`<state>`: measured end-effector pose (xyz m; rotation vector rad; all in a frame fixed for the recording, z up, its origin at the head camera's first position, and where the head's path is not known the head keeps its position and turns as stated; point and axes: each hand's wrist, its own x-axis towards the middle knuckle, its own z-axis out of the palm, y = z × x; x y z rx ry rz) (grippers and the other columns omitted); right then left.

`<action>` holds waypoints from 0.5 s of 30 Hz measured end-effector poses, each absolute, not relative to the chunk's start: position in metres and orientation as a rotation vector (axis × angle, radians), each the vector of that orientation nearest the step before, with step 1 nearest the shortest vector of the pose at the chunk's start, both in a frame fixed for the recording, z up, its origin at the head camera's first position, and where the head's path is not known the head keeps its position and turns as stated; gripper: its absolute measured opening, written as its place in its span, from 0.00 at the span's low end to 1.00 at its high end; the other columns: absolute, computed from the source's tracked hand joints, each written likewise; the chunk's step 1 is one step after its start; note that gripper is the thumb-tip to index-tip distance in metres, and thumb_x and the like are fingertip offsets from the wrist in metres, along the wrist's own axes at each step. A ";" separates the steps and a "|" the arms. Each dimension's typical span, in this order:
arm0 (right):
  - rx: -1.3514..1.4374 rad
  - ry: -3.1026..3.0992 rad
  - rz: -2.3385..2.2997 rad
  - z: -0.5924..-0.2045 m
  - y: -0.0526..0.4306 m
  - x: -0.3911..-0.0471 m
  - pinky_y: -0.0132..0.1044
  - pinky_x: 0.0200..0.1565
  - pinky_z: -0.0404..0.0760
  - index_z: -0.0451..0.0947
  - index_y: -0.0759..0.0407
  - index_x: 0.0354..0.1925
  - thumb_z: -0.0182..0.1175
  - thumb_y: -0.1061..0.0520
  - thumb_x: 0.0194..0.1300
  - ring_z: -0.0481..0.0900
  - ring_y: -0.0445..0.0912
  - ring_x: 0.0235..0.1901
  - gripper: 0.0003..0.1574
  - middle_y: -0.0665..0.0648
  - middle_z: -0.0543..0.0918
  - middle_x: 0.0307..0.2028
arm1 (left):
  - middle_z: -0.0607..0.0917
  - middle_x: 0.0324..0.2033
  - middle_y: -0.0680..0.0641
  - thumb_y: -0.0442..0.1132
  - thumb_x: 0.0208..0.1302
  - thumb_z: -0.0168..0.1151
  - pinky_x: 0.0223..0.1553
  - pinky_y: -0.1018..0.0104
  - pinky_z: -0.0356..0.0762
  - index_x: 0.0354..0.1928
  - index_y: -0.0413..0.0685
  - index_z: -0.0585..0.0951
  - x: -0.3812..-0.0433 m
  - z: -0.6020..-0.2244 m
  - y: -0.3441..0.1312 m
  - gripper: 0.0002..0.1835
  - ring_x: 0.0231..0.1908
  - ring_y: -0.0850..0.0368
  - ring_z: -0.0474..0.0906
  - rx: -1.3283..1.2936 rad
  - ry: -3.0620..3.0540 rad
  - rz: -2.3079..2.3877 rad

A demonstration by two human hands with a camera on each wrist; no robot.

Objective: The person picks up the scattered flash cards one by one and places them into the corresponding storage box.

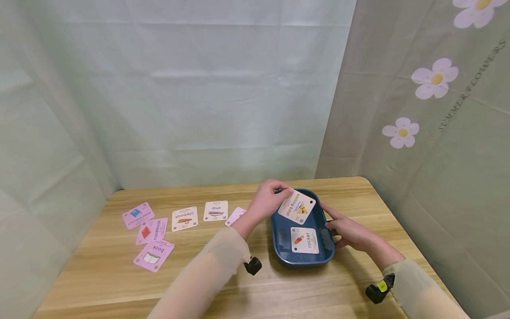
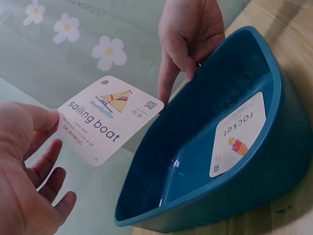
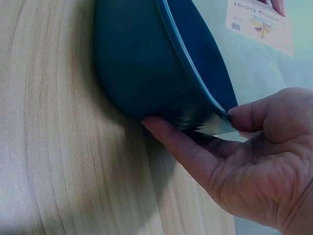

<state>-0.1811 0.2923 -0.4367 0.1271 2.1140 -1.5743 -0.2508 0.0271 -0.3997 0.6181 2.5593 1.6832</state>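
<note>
My left hand pinches a "sailing boat" flashcard by its edge between thumb and finger, above the far part of a blue plastic bin. In the left wrist view the card hangs tilted, its printed side showing; the other fingers are loosely bent away from it. A "rocket" card lies in the near half of the bin. My right hand holds the bin's right side. The right wrist view has the thumb at the rim and fingers along the outer wall.
Left of the bin on the wooden table lie a "lifeboat" card, a "ship" card and a pink card partly behind my left arm. Farther left are pink "notebook" and "book" cards. A curtain hangs behind.
</note>
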 end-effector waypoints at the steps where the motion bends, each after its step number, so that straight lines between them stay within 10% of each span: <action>1: 0.124 2.113 -1.575 -0.436 0.292 -0.181 0.59 0.46 0.84 0.38 0.39 0.83 0.40 0.63 0.78 0.72 0.66 0.61 0.45 0.74 0.48 0.76 | 0.83 0.49 0.48 0.46 0.71 0.65 0.58 0.50 0.73 0.43 0.51 0.90 -0.252 -0.400 0.028 0.10 0.56 0.43 0.76 0.624 2.571 1.671; 15: 0.108 2.105 -1.590 -0.437 0.292 -0.180 0.58 0.46 0.85 0.38 0.38 0.83 0.41 0.61 0.79 0.74 0.64 0.59 0.44 0.74 0.50 0.75 | 0.85 0.52 0.48 0.49 0.71 0.64 0.62 0.53 0.68 0.45 0.54 0.91 -0.254 -0.413 0.053 0.12 0.59 0.48 0.73 0.721 2.784 1.212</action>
